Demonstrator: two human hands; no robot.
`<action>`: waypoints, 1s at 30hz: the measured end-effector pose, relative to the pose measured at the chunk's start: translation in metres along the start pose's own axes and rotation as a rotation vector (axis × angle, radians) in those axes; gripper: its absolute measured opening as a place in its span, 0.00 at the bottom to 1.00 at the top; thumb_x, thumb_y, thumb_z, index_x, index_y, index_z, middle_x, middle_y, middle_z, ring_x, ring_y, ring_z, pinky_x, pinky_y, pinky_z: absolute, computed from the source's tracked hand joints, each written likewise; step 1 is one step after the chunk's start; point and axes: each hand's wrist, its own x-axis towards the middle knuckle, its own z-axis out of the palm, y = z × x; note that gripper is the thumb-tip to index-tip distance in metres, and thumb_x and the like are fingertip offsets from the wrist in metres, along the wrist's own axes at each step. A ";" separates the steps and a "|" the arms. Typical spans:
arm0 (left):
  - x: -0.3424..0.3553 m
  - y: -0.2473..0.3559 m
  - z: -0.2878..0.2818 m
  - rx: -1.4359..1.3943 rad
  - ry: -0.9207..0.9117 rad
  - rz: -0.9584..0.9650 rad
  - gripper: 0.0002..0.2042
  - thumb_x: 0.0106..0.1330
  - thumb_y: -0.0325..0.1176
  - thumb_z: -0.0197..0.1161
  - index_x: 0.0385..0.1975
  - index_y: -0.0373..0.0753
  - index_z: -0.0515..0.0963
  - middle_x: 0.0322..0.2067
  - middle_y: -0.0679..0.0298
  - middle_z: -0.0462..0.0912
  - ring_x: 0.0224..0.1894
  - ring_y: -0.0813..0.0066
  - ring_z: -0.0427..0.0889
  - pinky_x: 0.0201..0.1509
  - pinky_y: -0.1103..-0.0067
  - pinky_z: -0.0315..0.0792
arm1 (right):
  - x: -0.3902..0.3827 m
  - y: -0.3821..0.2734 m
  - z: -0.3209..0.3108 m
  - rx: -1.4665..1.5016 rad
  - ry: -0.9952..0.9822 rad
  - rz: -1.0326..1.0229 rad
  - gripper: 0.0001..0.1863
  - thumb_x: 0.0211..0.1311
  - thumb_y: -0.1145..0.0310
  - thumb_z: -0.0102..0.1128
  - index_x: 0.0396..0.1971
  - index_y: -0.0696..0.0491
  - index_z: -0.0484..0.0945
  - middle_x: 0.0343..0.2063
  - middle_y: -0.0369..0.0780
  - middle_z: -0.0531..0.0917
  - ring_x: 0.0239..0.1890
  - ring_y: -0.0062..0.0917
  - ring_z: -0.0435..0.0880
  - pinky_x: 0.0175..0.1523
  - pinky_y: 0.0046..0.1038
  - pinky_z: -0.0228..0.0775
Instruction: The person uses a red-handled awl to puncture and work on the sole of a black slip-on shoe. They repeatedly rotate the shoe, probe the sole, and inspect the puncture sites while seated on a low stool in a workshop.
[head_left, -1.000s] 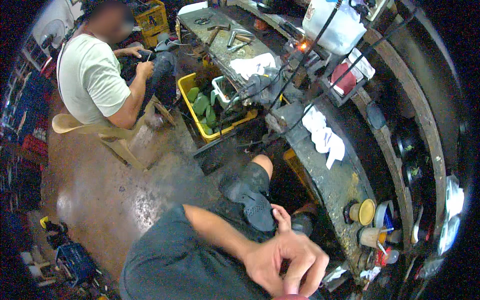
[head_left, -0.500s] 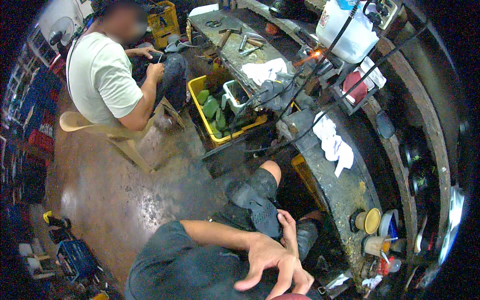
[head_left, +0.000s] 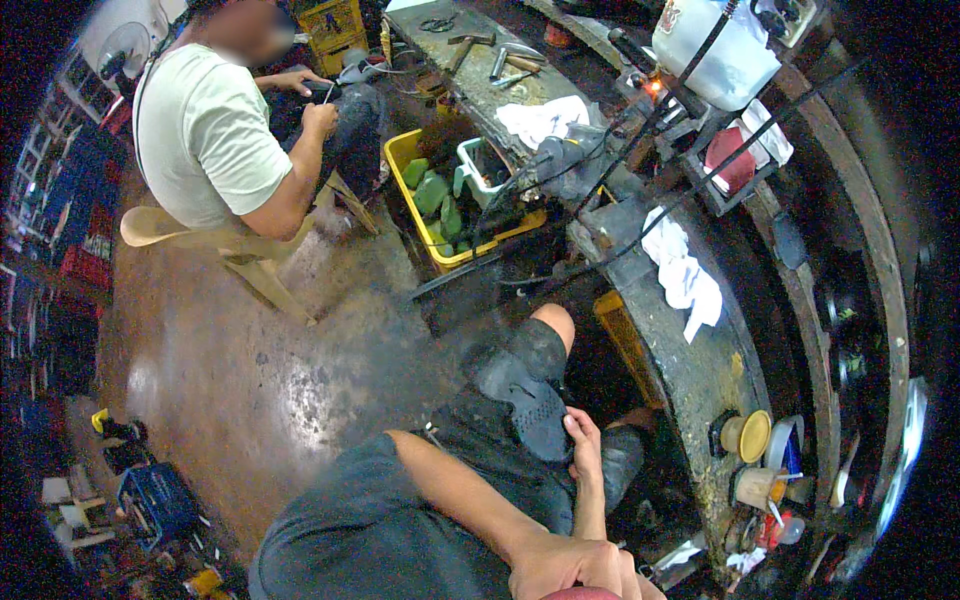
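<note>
A black shoe sole with a dotted tread patch lies across my lap. My right hand holds its near right edge, fingers bent against it. My left arm crosses in front of my dark shirt. My left hand is at the lower edge of the picture, its fingers curled and knuckles raised. A bit of a red curved thing shows just under that hand. The picture's edge cuts off the fingertips, and what they hold, if anything, is hidden.
A long worn bench curves along my right, with white cloths, hammers and open pots. A small flame glows beyond. A yellow crate holds green pieces. Another person sits far left, working with both hands.
My left hand has drawn down toward the lower edge, and its spread fingers have curled in. The right hand stays on the sole. The whole view has shifted slightly.
</note>
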 end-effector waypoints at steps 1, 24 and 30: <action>-0.003 -0.003 0.000 0.017 0.006 0.028 0.25 0.82 0.48 0.64 0.23 0.36 0.77 0.26 0.54 0.78 0.30 0.53 0.72 0.46 0.60 0.65 | 0.000 0.000 0.000 0.034 -0.013 -0.003 0.20 0.76 0.60 0.70 0.60 0.55 0.86 0.52 0.35 0.89 0.56 0.23 0.83 0.66 0.30 0.71; -0.155 0.076 -0.096 0.961 0.190 -1.141 0.19 0.77 0.52 0.70 0.40 0.40 0.87 0.33 0.61 0.90 0.35 0.63 0.89 0.41 0.63 0.81 | 0.003 0.007 -0.006 0.070 -0.014 -0.036 0.18 0.77 0.62 0.68 0.59 0.55 0.87 0.50 0.34 0.90 0.53 0.22 0.84 0.65 0.28 0.72; -0.246 0.150 -0.075 1.053 0.837 -1.683 0.19 0.80 0.58 0.63 0.52 0.55 0.93 0.31 0.66 0.94 0.31 0.73 0.90 0.40 0.71 0.82 | 0.001 -0.001 0.004 0.100 -0.019 -0.008 0.18 0.76 0.63 0.69 0.59 0.55 0.87 0.49 0.33 0.89 0.52 0.21 0.83 0.64 0.28 0.72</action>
